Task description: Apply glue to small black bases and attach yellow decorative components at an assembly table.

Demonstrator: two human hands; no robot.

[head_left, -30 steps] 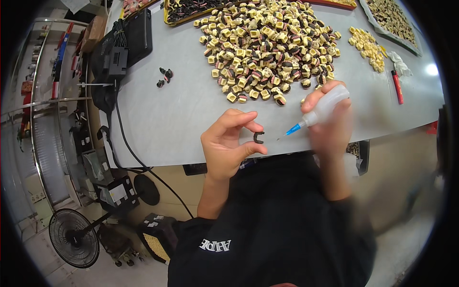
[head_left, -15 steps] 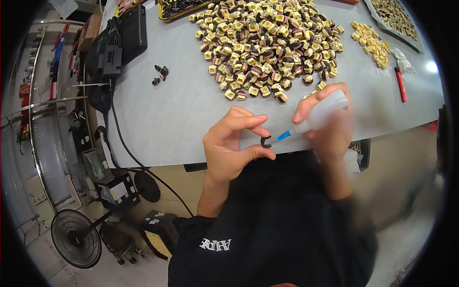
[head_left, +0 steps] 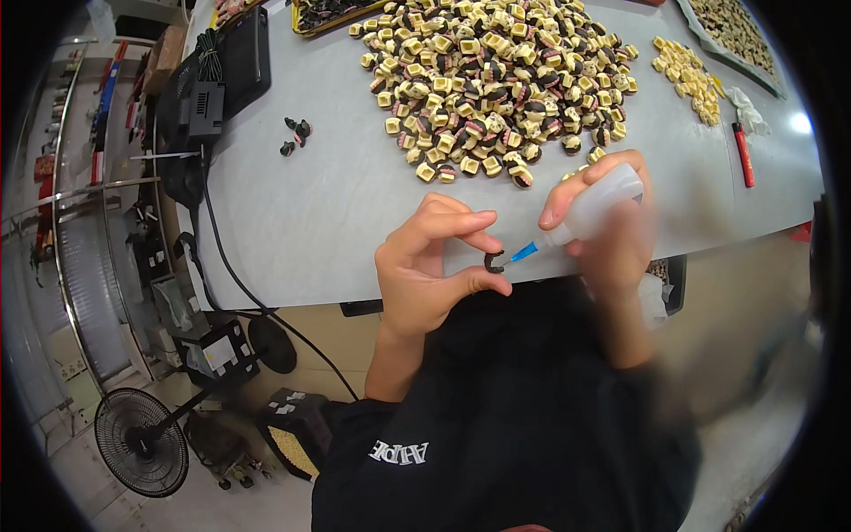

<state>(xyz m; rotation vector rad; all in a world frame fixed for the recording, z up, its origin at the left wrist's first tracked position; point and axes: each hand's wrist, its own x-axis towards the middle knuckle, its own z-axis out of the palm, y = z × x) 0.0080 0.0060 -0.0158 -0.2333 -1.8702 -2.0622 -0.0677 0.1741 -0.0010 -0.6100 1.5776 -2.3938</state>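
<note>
Between thumb and fingertips, my left hand (head_left: 432, 258) pinches a small black curved piece (head_left: 490, 262), its hollow side facing right. My right hand (head_left: 612, 235) is wrapped round a translucent white squeeze bottle (head_left: 598, 204) tilted down to the left. A blue dispensing tip (head_left: 525, 252) on the bottle ends at or very near the hollow of the black piece; I cannot tell whether they touch. Both hands are above the near edge of the grey table. Beyond them lies a large heap of small cream, black and pink figure parts (head_left: 496, 89).
Small dark pieces (head_left: 299, 135) lie on the table's left, near a black device with cables (head_left: 206, 111). At right are loose cream pieces (head_left: 690, 80), a red pen (head_left: 743, 155), crumpled tissue (head_left: 750, 113) and a filled tray (head_left: 736, 35). A fan (head_left: 142, 442) stands at lower left.
The blue tip has shifted very slightly left along the hollow of the black piece. Both hands otherwise keep nearly the same place and grip.
</note>
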